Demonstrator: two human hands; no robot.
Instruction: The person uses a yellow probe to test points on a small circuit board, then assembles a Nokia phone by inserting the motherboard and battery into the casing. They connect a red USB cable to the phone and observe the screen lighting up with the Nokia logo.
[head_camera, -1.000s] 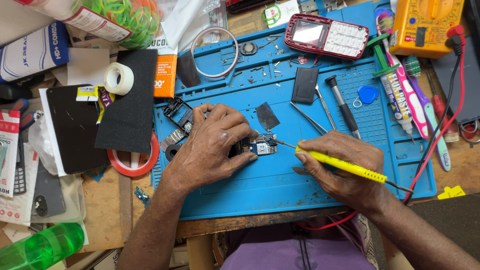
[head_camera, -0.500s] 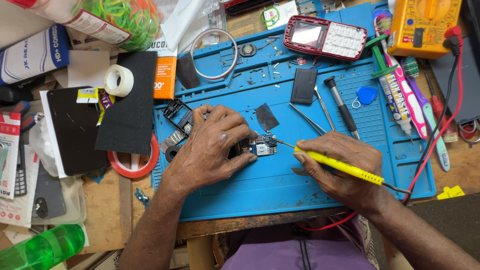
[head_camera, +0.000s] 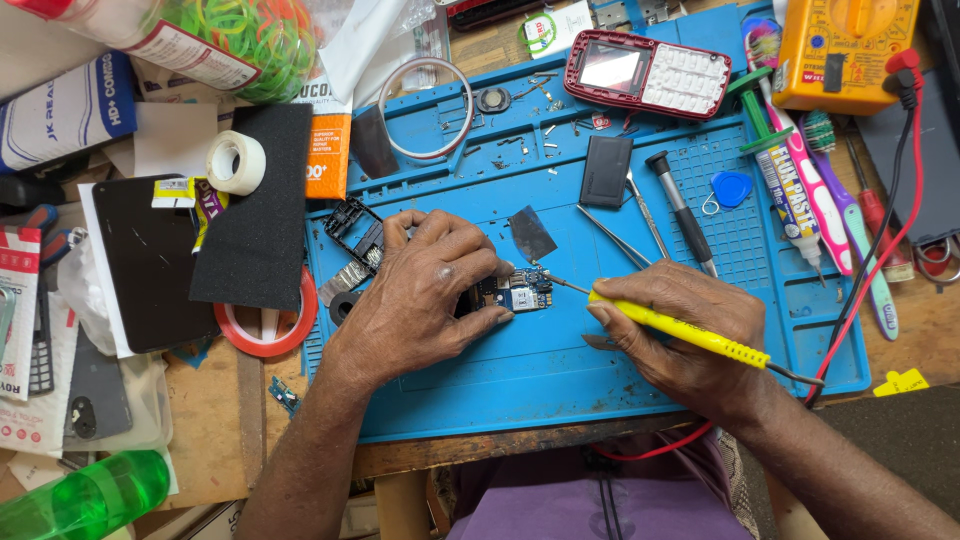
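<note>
Probing underway: left hand (head_camera: 420, 300) pins the small circuit board (head_camera: 522, 292); right hand (head_camera: 690, 335), grip closed round the yellow probe (head_camera: 680, 333), needs steady tip placement.

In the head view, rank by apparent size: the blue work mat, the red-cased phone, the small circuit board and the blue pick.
1. Blue work mat, far the largest.
2. Red-cased phone.
3. Small circuit board, partly covered by the left hand, and blue pick: too alike to rank.

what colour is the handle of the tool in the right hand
Yellow handle, clearest in the head view.
</note>
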